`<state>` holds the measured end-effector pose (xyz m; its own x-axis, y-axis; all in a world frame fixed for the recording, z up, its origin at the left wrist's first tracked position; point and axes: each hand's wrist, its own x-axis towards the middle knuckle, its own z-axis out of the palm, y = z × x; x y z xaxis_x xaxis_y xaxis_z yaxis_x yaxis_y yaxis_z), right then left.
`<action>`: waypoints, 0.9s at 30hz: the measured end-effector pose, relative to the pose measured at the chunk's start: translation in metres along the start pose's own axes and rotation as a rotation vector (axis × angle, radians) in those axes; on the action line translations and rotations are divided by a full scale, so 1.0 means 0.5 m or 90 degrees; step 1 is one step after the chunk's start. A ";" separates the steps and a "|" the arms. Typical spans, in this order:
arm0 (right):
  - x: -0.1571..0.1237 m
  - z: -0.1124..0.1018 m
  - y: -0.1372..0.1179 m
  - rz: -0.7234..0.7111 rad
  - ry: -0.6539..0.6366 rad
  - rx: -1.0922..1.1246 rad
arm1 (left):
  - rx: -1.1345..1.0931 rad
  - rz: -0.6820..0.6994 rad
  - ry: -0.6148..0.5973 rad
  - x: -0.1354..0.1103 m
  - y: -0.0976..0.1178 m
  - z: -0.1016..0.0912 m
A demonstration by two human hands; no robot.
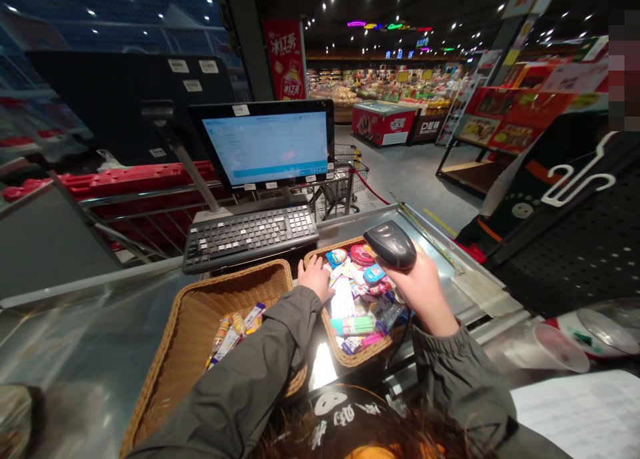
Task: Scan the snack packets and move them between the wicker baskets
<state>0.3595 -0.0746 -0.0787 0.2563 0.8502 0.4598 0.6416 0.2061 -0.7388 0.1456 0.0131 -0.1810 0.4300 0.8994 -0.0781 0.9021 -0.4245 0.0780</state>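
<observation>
My right hand (425, 289) is wrapped round a black barcode scanner (391, 243), holding it above the right side of a small wicker basket (345, 360). Inside that basket lies a mix of packaged sweets, among them a red round pack (361, 254), a blue pack (374, 274) and a clear tube with green contents (356, 324). My left hand (316, 279) is palm down at the basket's left rim, fingers apart, beside the sweets. To its left stands a larger wicker basket (185, 342) with several small wrapped snacks (233, 334), partly hidden by my left sleeve.
Behind the baskets are a keyboard (250, 236) and a lit monitor (267, 146) on the metal counter (75, 339). Clear plastic cups (550, 347) and a white paper sheet (583, 412) lie at the right. A white hook rack (577, 176) juts out at the right.
</observation>
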 end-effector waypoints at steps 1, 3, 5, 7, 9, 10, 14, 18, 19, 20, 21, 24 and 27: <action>0.005 0.004 0.002 -0.002 -0.002 0.002 | -0.007 -0.009 -0.004 0.002 0.004 0.001; 0.015 0.012 0.008 -0.011 -0.005 0.004 | -0.016 -0.023 -0.005 0.009 0.012 0.001; 0.024 0.021 0.014 -0.010 -0.010 0.006 | -0.017 -0.029 -0.001 0.019 0.021 0.003; 0.032 0.029 0.019 -0.004 -0.018 0.009 | -0.015 -0.033 0.006 0.029 0.030 0.007; 0.038 0.036 0.022 -0.005 -0.028 0.016 | -0.018 -0.032 0.021 0.038 0.035 0.012; 0.040 0.038 0.023 -0.007 -0.031 0.021 | -0.023 -0.030 0.031 0.040 0.036 0.014; 0.046 0.040 0.023 -0.021 -0.016 0.024 | -0.042 -0.031 0.036 0.035 0.026 0.009; 0.048 0.036 0.020 -0.031 -0.020 0.009 | -0.048 -0.030 0.022 0.022 0.016 -0.010; 0.048 0.035 0.019 -0.027 -0.024 0.004 | -0.050 -0.026 0.027 0.020 0.016 -0.013; 0.048 0.035 0.017 -0.023 -0.026 -0.001 | -0.055 -0.023 0.033 0.019 0.015 -0.016; 0.048 0.034 0.015 -0.019 -0.028 -0.005 | -0.061 -0.020 0.041 0.017 0.016 -0.018; 0.044 0.033 0.008 -0.013 -0.026 -0.006 | -0.080 -0.014 0.074 0.014 0.018 -0.023; 0.038 0.031 -0.002 -0.011 -0.021 -0.003 | -0.084 -0.004 0.103 0.005 0.020 -0.040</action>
<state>0.3523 -0.0511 -0.0768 0.2211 0.8623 0.4556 0.6487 0.2188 -0.7289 0.1549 0.0133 -0.1603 0.4030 0.9116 0.0810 0.8876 -0.4109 0.2082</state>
